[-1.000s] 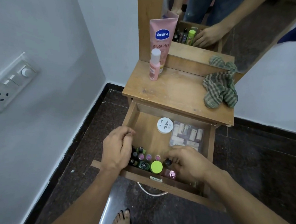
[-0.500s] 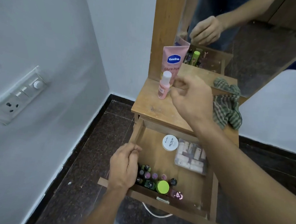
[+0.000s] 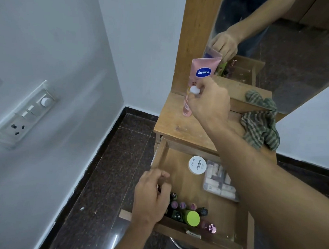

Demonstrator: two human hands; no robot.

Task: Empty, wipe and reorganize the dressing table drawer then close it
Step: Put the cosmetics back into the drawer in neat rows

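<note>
The wooden drawer (image 3: 161, 153) of the dressing table (image 3: 177, 125) stands pulled out. Inside lie a round white nail polish jar (image 3: 197, 165), a clear pack of small tubes (image 3: 219, 179), and at the front a cluster of small nail polish bottles (image 3: 182, 205) beside a green-capped jar (image 3: 192, 218). My left hand (image 3: 150, 200) hovers at the drawer's front left corner, fingers loosely curled, nothing visible in it. My right hand (image 3: 211, 102) is up over the tabletop, its curled fingertips touching the white cap of a small pink bottle (image 3: 186, 108). Anything inside that hand is hidden.
A pink Vaseline tube (image 3: 203, 69) leans against the mirror frame behind the small bottle. A green checked cloth (image 3: 259, 128) lies bunched at the tabletop's right end. The mirror (image 3: 299, 55) rises behind. A white wall with a switch panel (image 3: 23, 113) runs close on the left.
My right hand rose out of the drawer's front and travelled to the tabletop, ending at the small pink bottle's cap. The left hand stayed at the drawer's front left.
</note>
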